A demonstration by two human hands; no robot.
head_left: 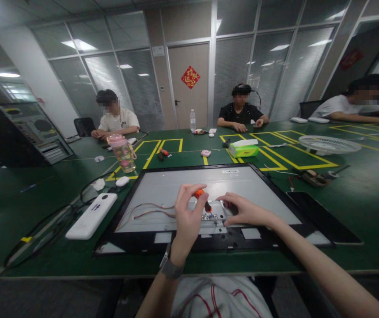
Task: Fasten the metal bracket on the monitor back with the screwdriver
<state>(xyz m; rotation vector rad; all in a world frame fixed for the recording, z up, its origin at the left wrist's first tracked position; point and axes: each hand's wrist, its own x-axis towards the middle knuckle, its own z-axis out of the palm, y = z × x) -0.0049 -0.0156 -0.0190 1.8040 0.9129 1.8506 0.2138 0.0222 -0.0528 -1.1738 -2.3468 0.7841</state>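
Observation:
A flat display panel [163, 185] with a grey back and black frame lies before me on the green table. My left hand [189, 212] is closed around an orange-and-black screwdriver [208, 206], its tip pointing down at a small metal bracket [221, 230] near the panel's front edge. At the bracket's right end is my right hand [242, 210], thumb and fingers apart, their tips at the metal; whether they press on it I cannot tell. Thin wires [153, 212] run left from the bracket across the panel. The small parts under the screwdriver tip are too small to make out.
Left of the panel are a white power bank [92, 216], black cables [48, 227] and a pink-lided bottle [122, 153]. A tissue pack [244, 149] stands behind it. To the right lie a black phone-like slab [322, 216] and a white basket [328, 144]. Three people sit around the table.

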